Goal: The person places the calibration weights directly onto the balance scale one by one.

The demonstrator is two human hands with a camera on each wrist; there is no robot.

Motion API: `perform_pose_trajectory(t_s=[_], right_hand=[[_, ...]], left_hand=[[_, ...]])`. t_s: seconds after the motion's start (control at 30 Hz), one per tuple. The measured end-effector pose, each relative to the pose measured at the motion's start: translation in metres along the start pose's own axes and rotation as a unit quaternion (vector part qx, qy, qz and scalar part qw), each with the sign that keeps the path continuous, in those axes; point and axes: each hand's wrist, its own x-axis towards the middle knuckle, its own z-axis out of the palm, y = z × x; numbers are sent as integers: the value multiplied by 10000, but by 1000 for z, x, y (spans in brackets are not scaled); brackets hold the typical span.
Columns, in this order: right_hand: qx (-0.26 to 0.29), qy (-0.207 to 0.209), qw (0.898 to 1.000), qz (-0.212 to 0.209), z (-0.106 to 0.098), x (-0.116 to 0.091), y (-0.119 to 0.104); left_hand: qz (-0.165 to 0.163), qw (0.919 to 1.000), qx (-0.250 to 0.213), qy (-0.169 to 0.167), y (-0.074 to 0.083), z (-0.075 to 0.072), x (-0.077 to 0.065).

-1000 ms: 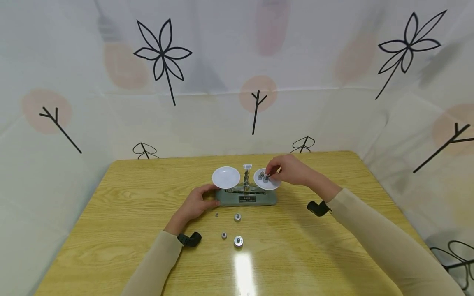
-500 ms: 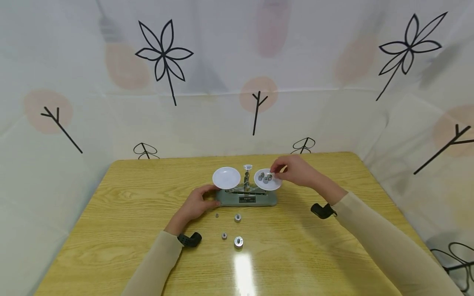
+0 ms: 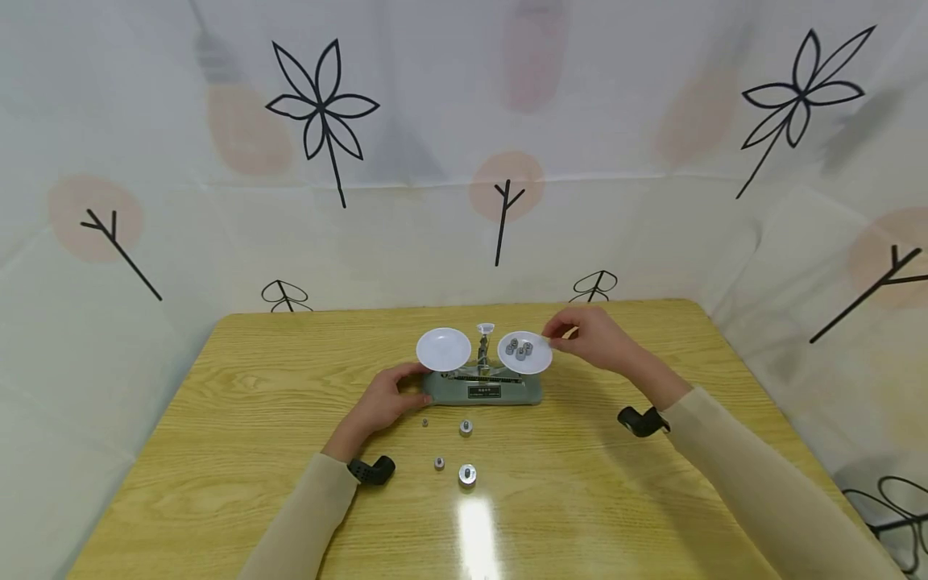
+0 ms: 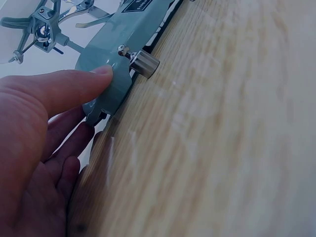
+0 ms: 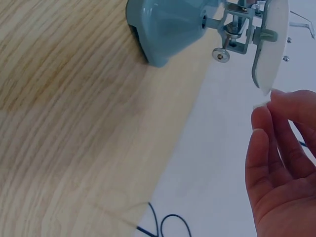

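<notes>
head view: at far left, the left hand (image 3: 380, 400) is gripping the end of the balance's green base (image 3: 449, 392), thumb in front and fingers behind, probably because it needs steadying. just right, two small weights (image 3: 439, 464) are standing on the table (image 3: 254, 451). above them the left pan (image 3: 443, 350) is facing upward. next, two larger weights (image 3: 467, 477) are standing in front of the base, all four spaced apart, likely so each is easy to pick up. the right pan (image 3: 540, 360) is carrying a cluster of four weights (image 3: 520, 354) near its middle, perhaps for stability. at far right, the right hand (image 3: 598, 342) is bringing thumb and forefinger together at that pan's outer rim; whether they are pinching or barely touching it, i cannot tell.
</notes>
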Motion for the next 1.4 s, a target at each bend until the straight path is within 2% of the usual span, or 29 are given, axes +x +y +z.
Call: perform_pose_trajectory(t_s=[0.13,0.27,0.5,0.7,0.9,0.97,1.17,1.4], right_hand=[[37,46,10000,46,2,-3,4],[128,70,9998,102,6,-6,9],[210,50,9994,262,18,-11,21],[201,133,9990,388,30,-14,29],[298,112,9978,585,42,-18,35],[330,71,9974,639,47,-19,36],[622,-13,9963,601,59,-21,37],[840,-155,9944,617,68,-24,42]], left_hand=[[20,10000,-41,10,20,-2,-7],[82,10000,-5,2,30,-3,-11],[157,9998,-27,-81,32,-5,-12],[79,9997,34,-226,35,-8,-12],[22,9997,26,-233,36,-9,-12],[25,9997,61,-237,32,-8,-10],[41,9999,38,-119,-4,-1,1],[36,9999,21,-152,-6,-3,2]])
